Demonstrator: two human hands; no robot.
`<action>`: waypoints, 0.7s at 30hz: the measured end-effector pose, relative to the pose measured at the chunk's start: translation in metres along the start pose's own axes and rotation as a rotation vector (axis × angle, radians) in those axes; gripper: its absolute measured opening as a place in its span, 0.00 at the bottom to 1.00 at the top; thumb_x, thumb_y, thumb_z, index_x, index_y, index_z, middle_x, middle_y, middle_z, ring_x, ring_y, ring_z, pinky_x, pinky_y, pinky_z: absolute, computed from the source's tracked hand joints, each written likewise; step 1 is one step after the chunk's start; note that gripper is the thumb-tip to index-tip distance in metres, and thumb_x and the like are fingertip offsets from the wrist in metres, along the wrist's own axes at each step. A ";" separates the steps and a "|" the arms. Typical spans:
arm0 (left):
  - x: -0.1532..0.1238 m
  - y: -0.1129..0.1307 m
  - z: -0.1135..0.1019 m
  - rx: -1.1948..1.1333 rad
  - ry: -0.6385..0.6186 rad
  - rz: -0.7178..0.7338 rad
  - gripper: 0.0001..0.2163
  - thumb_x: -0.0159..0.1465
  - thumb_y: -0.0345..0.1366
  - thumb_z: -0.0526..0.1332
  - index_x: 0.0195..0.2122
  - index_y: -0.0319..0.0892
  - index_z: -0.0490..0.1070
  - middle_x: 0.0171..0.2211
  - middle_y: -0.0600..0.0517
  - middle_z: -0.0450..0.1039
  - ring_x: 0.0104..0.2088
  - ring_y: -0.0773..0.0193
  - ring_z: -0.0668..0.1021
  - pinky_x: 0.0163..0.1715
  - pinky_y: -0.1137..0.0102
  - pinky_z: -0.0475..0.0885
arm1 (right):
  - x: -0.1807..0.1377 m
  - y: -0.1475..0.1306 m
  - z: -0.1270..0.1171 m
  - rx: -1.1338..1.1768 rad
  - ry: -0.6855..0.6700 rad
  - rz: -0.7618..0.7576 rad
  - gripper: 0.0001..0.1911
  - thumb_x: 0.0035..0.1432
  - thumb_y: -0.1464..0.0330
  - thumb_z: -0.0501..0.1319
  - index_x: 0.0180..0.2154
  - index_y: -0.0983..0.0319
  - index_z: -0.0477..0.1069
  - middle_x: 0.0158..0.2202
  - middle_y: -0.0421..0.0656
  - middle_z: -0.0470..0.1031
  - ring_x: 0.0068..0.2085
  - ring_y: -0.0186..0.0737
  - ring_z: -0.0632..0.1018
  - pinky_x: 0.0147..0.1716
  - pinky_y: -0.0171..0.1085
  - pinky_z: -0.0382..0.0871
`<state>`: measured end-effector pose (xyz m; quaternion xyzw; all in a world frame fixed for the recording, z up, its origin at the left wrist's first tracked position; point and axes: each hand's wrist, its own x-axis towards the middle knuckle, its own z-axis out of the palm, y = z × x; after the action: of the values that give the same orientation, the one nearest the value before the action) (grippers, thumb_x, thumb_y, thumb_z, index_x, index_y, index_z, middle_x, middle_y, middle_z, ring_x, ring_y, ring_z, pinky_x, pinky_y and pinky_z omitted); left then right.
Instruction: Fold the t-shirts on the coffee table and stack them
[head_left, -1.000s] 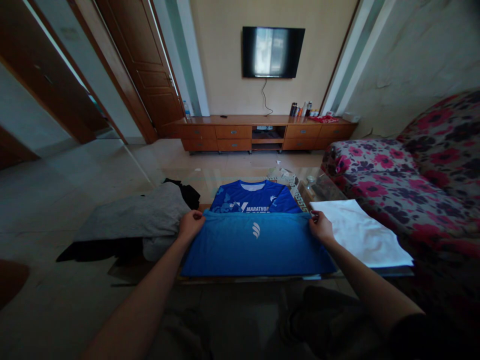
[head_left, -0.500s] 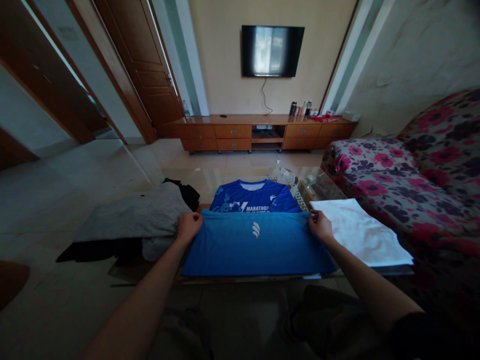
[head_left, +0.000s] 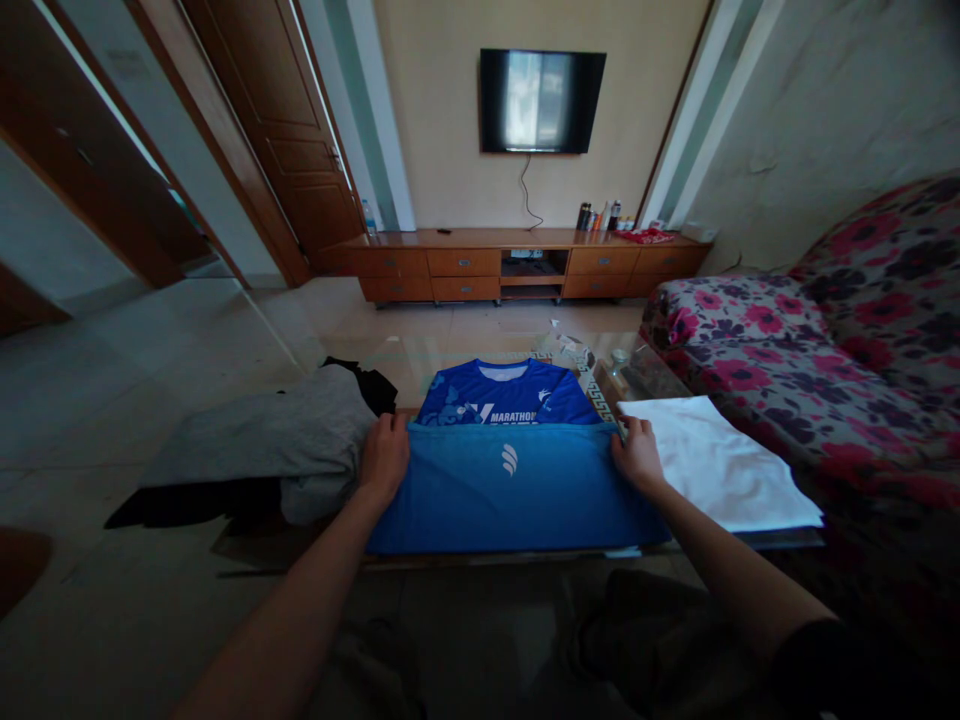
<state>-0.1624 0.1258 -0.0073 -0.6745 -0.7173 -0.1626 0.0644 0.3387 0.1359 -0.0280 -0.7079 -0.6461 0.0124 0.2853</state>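
Note:
A blue T-shirt [head_left: 517, 495] lies folded over on the glass table. Its lower part, with a white emblem, is turned up across the chest, leaving the neckline, sleeves and part of the "MARATHON" print in sight. My left hand [head_left: 385, 458] rests at the left end of the fold, fingers stretched forward along the edge. At the opposite end, my right hand [head_left: 637, 455] touches the shirt's corner with its fingers apart. Beside my left hand is a pile of grey and black clothes [head_left: 255, 435]. A folded white garment [head_left: 716, 460] lies just right of my right hand.
The glass table [head_left: 660, 372] carries a small glass jar [head_left: 619, 358] and crumpled paper near its far right. A flowered sofa [head_left: 757, 340] stands on the right. Across the floor is a wooden TV cabinet [head_left: 465, 265] with several bottles, under a wall-mounted television [head_left: 541, 102].
My fingers have loosened from their pinch on the fold's two corners and straightened out. The shirt's fold stays where it was. The view has shifted very slightly.

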 end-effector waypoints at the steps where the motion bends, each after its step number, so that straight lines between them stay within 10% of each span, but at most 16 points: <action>1: -0.001 0.004 0.001 -0.016 -0.019 0.073 0.19 0.72 0.37 0.49 0.61 0.41 0.67 0.59 0.38 0.68 0.58 0.49 0.73 0.58 0.58 0.67 | -0.002 -0.005 -0.001 -0.033 -0.008 -0.055 0.27 0.66 0.64 0.53 0.63 0.67 0.63 0.60 0.58 0.68 0.59 0.55 0.72 0.60 0.50 0.65; 9: -0.009 -0.002 0.038 -0.026 -0.192 0.162 0.36 0.71 0.55 0.46 0.73 0.35 0.50 0.74 0.39 0.47 0.73 0.47 0.53 0.70 0.54 0.48 | -0.018 -0.010 0.019 -0.195 -0.302 -0.169 0.40 0.70 0.48 0.44 0.74 0.63 0.46 0.75 0.48 0.44 0.74 0.50 0.47 0.71 0.54 0.45; 21: -0.012 -0.005 0.032 -0.007 -0.167 0.183 0.34 0.70 0.57 0.47 0.73 0.46 0.51 0.75 0.45 0.43 0.74 0.46 0.49 0.69 0.52 0.47 | -0.010 0.002 0.016 -0.207 -0.315 -0.159 0.43 0.69 0.45 0.42 0.74 0.64 0.44 0.76 0.49 0.37 0.75 0.51 0.44 0.72 0.54 0.39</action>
<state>-0.1619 0.1243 -0.0417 -0.7486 -0.6549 -0.1021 0.0167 0.3326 0.1329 -0.0454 -0.6697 -0.7342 0.0340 0.1064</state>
